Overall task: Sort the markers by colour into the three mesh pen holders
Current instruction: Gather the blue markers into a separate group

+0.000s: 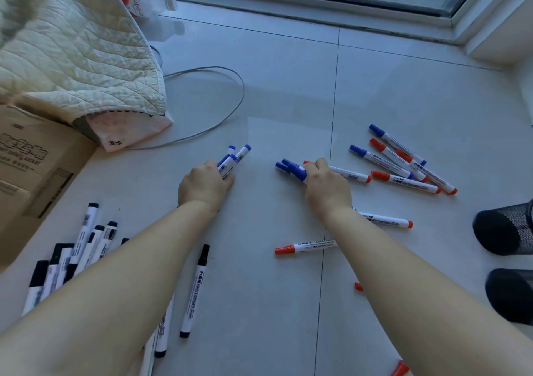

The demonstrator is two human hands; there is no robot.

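Pale floor tiles [288, 93] carry loosely colour-grouped markers: left hand [203, 185] grips a blue-capped bundle [235, 156], right hand [326, 186] grips blue markers [291, 169], red markers [403, 162] and black markers [72, 254] lie loose, and no mesh holders are in view, so sorting appears early.

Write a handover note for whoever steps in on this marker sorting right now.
Left hand: grips a bunch of blue markers.
Right hand: grips more blue-capped markers on the floor.
Black markers lie grouped at lower left. Two loose blue markers lie mixed with red markers on the right; other red ones are scattered nearer.
Done: rough colour grouping only. No mesh holders are in view.
Left: collect the remaining blue, gather red, put each colour in a holder.
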